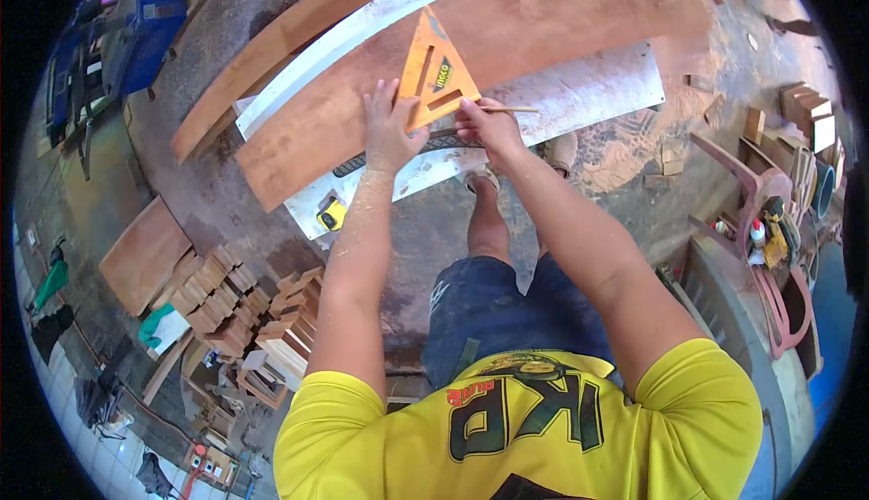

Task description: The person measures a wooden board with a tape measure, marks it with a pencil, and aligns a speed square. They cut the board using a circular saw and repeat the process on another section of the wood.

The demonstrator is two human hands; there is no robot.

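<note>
Your left hand (391, 133) is at the upper middle of the frame, its fingers extended and spread over a reddish-brown wooden board (312, 133), with the hand against the lower left corner of an orange triangular speed square (437, 70). Your right hand (490, 127), just right of it, has its fingers closed on a slim pencil (516, 109), which points to the right; its fingertips meet the lower right corner of the square. The square lies flat on the board, its apex toward the top of the frame and its base edge toward you.

The board slants across the upper part of the frame, over a white panel (625, 84) that shows along its near side. On that panel, left of your left forearm, sits a yellow tape measure (331, 214). A dark patterned strip (439, 142) runs behind your wrists; what it is, you cannot tell from here.

At the upper left is a blue case (154, 25); stacked wood offcuts (222, 296) fill the lower left. Toward the right edge, a glue bottle (757, 239) stands among pinkish curved wooden pieces (760, 183).
</note>
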